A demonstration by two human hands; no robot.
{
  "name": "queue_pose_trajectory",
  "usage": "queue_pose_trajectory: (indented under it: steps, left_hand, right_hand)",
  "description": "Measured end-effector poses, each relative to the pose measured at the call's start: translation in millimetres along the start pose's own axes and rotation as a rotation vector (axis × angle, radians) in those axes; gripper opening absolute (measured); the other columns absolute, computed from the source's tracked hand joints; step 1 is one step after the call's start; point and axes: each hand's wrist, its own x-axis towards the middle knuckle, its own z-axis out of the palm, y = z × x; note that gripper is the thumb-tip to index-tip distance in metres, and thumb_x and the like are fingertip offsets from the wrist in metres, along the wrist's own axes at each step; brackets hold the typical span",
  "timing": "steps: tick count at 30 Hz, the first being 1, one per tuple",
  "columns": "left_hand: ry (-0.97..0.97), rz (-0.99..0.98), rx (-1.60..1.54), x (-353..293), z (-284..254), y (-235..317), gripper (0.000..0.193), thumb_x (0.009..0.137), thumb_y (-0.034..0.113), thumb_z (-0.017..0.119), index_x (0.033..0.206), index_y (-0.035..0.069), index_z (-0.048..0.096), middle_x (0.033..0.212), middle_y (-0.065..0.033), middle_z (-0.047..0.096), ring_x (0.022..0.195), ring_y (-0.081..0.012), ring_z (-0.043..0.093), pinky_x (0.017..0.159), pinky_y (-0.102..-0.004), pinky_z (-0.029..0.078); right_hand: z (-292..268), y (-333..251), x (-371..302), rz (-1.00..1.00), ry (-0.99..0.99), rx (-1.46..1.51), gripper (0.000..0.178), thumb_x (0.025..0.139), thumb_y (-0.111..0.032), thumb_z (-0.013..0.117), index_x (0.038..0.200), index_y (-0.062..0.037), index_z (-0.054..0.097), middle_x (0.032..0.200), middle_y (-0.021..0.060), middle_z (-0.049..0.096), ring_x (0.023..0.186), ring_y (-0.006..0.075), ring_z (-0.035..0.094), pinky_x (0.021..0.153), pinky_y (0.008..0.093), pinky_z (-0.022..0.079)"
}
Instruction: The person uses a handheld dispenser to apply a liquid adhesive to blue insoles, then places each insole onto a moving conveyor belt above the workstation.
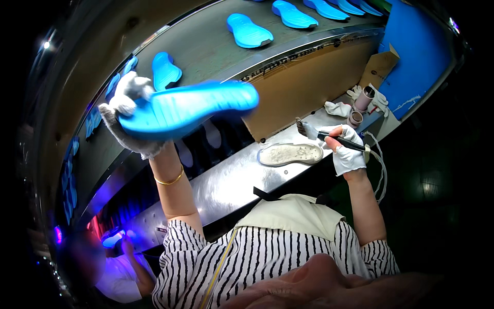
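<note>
1. The left hand (125, 105), in a pale knitted glove, has its grip closed around the broad end of a blue sole (190, 109), fingers over the upper edge and the palm underneath.
2. The blue sole is in the air, its narrower end pointing right and slightly blurred; in the view it overlaps the edge of the conveyor belt (203, 49).
3. The right hand (349, 149), in a white glove that leaves fingertips bare, has its grip closed on the black handle of a brush (322, 136). The dark bristles point up and to the left, near the cream sole-shaped piece (289, 154).
4. That cream sole-shaped piece lies flat on the shiny metal surface (231, 181), below the raised blue sole and to its right.
5. Near the right hand, toward the far end of the surface, two pinkish cylindrical containers (365, 99) stand close together, with a white cloth item (338, 109) just beside them. Pale tubing (383, 172) hangs by the right wrist.
6. More blue soles (248, 31) lie spaced along the conveyor belt, behind a brown cardboard panel (311, 82).
7. At lower left, another person (123, 278) is near a brightly lit purple-blue object (112, 238); its kind is unclear.
</note>
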Motion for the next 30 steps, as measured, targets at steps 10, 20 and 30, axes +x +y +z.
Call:
queue_pose_trajectory:
  steps: [10,20,30]
  left_hand:
    - [0.313,-1.140,-0.886,-146,58,-90,0.085,0.083,0.073,0.030,0.135,0.006,0.037,0.136,-0.0258,0.038,0.126,-0.0432,0.037,0.098,-0.0613,0.035]
    - [0.503,-1.119,-0.860,-168,84,-110,0.089,0.082,0.073,0.033,0.134,0.002,0.035,0.124,-0.0266,0.048,0.111,-0.0418,0.051,0.092,-0.0539,0.045]
    - [0.551,-1.099,-0.713,-171,81,-123,0.081,0.086,0.068,0.033,0.135,0.004,0.036,0.124,-0.0281,0.048,0.108,-0.0411,0.053,0.093,-0.0524,0.044]
  right_hand:
    - [38,5,-11,-0.113,-0.178,-0.292,0.016,0.074,0.008,0.068,0.085,-0.0027,0.061,0.081,0.0046,0.064,0.071,0.0093,0.059,0.065,0.0218,0.047]
    - [67,16,-21,-0.622,-0.462,-1.048,0.017,0.073,-0.010,0.067,0.088,-0.0016,0.061,0.090,0.0122,0.062,0.078,0.0290,0.061,0.067,0.0354,0.050]
    - [56,31,-9,-0.588,-0.201,-0.792,0.016,0.066,0.000,0.073,0.079,-0.0046,0.065,0.083,0.0122,0.065,0.074,0.0252,0.064,0.067,0.0313,0.050]
